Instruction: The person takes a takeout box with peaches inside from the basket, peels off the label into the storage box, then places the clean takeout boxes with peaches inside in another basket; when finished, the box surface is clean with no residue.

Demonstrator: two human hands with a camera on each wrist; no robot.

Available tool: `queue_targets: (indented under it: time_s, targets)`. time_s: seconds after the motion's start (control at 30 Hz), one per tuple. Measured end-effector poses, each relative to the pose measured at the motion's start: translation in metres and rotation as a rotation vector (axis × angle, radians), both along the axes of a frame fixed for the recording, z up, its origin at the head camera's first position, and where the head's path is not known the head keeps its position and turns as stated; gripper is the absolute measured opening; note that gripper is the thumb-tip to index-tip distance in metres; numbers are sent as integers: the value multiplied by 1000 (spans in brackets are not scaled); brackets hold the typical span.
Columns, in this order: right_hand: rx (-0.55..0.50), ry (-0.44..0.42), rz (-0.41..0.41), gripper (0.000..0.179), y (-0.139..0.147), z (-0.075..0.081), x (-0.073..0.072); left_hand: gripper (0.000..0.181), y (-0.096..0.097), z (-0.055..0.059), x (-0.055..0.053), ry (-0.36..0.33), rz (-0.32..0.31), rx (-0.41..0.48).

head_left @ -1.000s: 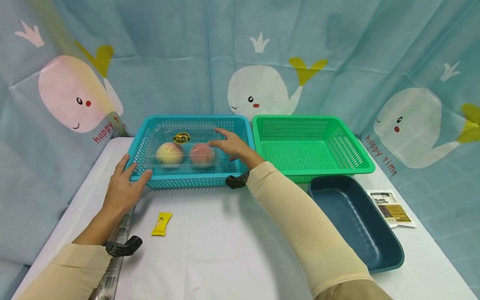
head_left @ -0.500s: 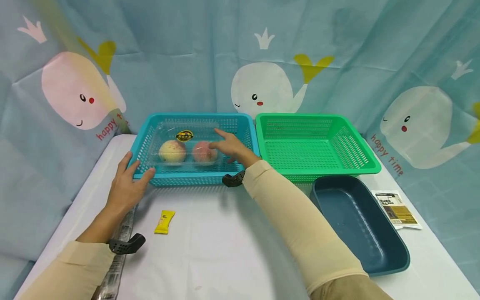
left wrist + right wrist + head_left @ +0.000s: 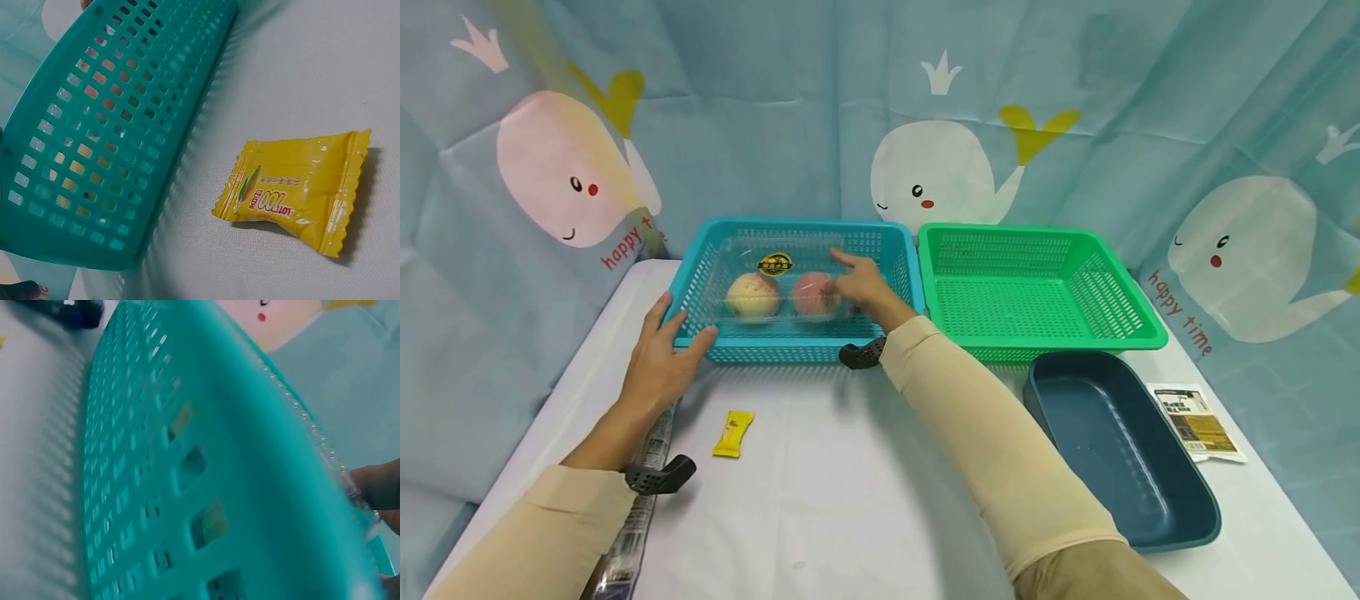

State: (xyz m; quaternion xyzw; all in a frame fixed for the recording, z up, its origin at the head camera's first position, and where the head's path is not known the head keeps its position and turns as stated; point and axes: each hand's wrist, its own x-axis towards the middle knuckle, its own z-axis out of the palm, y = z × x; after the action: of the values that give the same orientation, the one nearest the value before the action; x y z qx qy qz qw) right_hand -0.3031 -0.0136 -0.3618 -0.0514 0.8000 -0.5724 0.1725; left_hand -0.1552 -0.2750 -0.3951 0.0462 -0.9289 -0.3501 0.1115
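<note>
My left hand [image 3: 662,358] rests at the front left corner of a blue perforated basket [image 3: 782,343], its fingers spread beside the rim. Inside lies a clear plastic fruit box [image 3: 786,312] with a black and gold label, through which two peaches show, one pale [image 3: 752,296] and one pink [image 3: 811,297]. At the box's right end, my right hand [image 3: 867,283] holds its edge between fingers and thumb. In the right wrist view, fingertips [image 3: 375,484] meet the clear rim; the basket wall hides the rest. A yellow wrapped candy [image 3: 290,187] lies in front of the basket.
A green perforated basket [image 3: 1000,308] adjoins the blue one on the right. Before it stands a dark blue tub [image 3: 1120,467], with a brown and white packet [image 3: 1198,425] beside it. A long silvery packet [image 3: 632,533] lies under my left forearm. A printed curtain [image 3: 790,125] hangs behind.
The head view has shifted slightly, so the scene sits a little higher and further right. My right hand has moved slightly left onto the box's end. My left hand stays at the corner.
</note>
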Motion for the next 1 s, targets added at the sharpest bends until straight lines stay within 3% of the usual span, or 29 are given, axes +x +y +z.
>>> queue_targets:
  time_s: [0.23,0.53,0.87,1.0]
  targets:
    - [-189,56,-60,70,7,2,2,78,1,0,-1,10,-2,3]
    - [-261,140,-114,66,15,10,11,78,1,1,0,7,15,-11]
    - [-534,106,-163,63,34,29,24,78,0,-2,2,14,14,-9]
    - [-594,114,-163,63,44,39,29,78,1,-2,3,19,18,-14]
